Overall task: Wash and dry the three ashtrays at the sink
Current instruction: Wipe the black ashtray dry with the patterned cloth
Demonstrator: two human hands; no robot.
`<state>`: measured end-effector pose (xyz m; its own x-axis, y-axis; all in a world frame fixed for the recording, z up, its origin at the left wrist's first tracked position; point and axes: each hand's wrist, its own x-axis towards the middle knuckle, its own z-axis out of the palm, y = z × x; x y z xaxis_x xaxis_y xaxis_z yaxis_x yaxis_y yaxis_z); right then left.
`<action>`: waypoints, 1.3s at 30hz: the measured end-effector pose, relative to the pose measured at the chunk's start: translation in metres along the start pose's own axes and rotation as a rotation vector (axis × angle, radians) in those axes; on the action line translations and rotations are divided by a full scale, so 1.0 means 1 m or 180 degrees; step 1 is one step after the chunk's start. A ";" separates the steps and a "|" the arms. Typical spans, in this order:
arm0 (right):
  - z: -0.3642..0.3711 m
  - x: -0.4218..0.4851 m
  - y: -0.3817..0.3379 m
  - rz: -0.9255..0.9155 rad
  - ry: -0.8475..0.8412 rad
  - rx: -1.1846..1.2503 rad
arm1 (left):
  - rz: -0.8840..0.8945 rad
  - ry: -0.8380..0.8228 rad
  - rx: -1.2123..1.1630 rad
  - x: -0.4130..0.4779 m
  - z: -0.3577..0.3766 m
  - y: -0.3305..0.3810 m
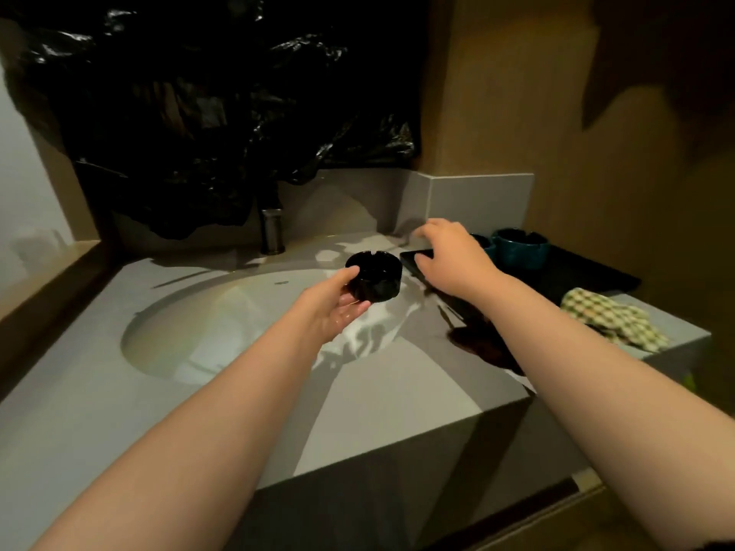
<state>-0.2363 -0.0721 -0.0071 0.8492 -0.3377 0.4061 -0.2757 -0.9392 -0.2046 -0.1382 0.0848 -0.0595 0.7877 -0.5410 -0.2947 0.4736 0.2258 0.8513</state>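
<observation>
My two bare forearms reach in from the bottom of the view over the grey counter (99, 391). My left hand (338, 308) is palm-up over the right rim of the oval sink (167, 344), fingers curled round the black ashtray (374, 278), thumb on its near-left wall. The ashtray is round, so it has no real long axis; it sits slightly tilted with its open mouth facing up and away from me, and one notch in the rim shows at the far side. I can read no brand, label or writing on it, nor on anything else here.

Further right, my right hand (449, 258) hangs palm-down with the fingers spread and loose, gripping nothing, above the near-left corner of the black tray (576, 272). I cannot tell whether the fingertips touch the tray. To the right of that arm a green-and-cream checked cloth (612, 322) lies crumpled on the counter, just beside the tray's near edge.

Beyond the right hand, two teal ashtrays (521, 248) stand upright on the tray's far end, close together; the left one is mostly hidden behind my hand. At the back of the sink stands the dark metal tap (272, 236), its top hidden by black plastic sheeting (207, 113) draped over the wall behind.
</observation>
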 end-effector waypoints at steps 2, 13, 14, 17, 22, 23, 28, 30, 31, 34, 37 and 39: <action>-0.019 -0.013 0.032 0.0431 0.0235 -0.0109 | 0.0040 -0.0186 -0.0072 -0.004 0.020 -0.011; -0.011 -0.067 0.151 0.2500 -0.0820 -0.0388 | 0.0314 -0.0332 0.0146 -0.007 0.024 -0.035; -0.007 -0.069 0.152 0.2388 -0.0637 -0.0481 | 0.0322 -0.0297 0.0185 -0.008 0.022 -0.035; -0.002 -0.074 0.154 0.2231 -0.0079 -0.0520 | 0.0347 -0.0244 0.0175 -0.010 0.020 -0.033; -0.012 -0.064 0.127 0.1806 0.0916 0.0318 | 0.0365 -0.0242 0.0182 -0.012 0.016 -0.027; -0.016 -0.059 0.116 0.1564 0.1146 0.0544 | 0.0363 -0.0233 0.0168 -0.012 0.013 -0.025; -0.036 -0.027 0.036 0.0975 0.1170 0.2119 | 0.0360 0.0041 0.0038 -0.011 -0.014 0.001; -0.033 -0.015 0.006 0.1009 0.0944 0.2665 | 0.0304 0.0204 0.0034 -0.012 -0.033 0.015; -0.030 -0.010 -0.007 0.0957 0.0712 0.2781 | 0.0285 0.0265 0.0036 -0.012 -0.044 0.021; -0.014 0.003 -0.043 0.0250 -0.0545 0.2439 | 0.0257 0.0415 0.0073 -0.010 -0.076 0.033; 0.017 0.016 -0.075 -0.0630 -0.1382 0.1285 | 0.0213 0.0557 0.0096 -0.007 -0.100 0.039; 0.039 0.023 -0.095 -0.0816 -0.1461 0.0965 | 0.0218 0.0489 0.0050 -0.004 -0.107 0.042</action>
<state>-0.1734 0.0115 -0.0130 0.9977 0.0216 0.0642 0.0468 -0.9050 -0.4229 -0.0797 0.1829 -0.0691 0.8694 -0.3943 -0.2976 0.4115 0.2447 0.8779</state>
